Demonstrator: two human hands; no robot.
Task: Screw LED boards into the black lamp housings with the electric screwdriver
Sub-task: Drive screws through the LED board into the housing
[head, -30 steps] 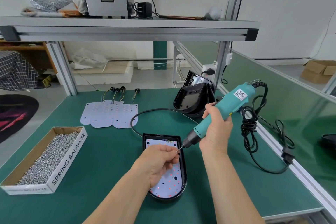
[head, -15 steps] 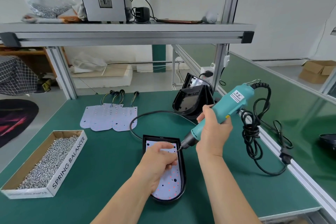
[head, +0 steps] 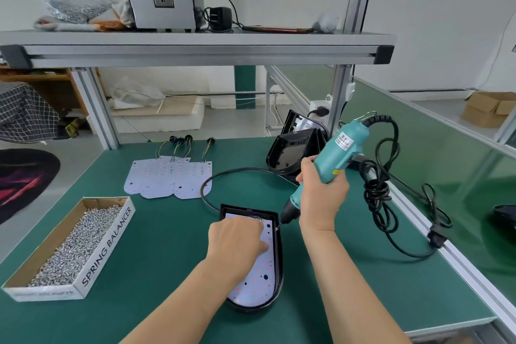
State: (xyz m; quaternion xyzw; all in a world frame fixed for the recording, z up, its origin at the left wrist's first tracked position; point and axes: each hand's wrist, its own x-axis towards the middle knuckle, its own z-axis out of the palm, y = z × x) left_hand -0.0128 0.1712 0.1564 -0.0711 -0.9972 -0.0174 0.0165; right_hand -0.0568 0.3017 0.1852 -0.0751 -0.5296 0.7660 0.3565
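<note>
Pressing open-fingered on the LED board point(head: 252, 285), the left hand point(head: 237, 243) is steadying it; the right hand point(head: 321, 195) is gripping the tilted electric screwdriver point(head: 336, 152), which probably needs squaring up.

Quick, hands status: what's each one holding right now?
Left hand: open, pressing on the LED board.
Right hand: gripping the screwdriver.

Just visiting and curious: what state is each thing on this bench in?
Black D-shaped plastic lamp housing: flat on the mat, board inside.
White LED board: seated in that housing, left hand pressing on it.
Teal electric screwdriver: tilted, gripped by right hand, tip at the housing's far right edge.
Loose white LED boards: flat, overlapping, unmounted.
Cardboard box of silver screws: open, nearly full.
Spare black housings: propped up, empty.
</note>
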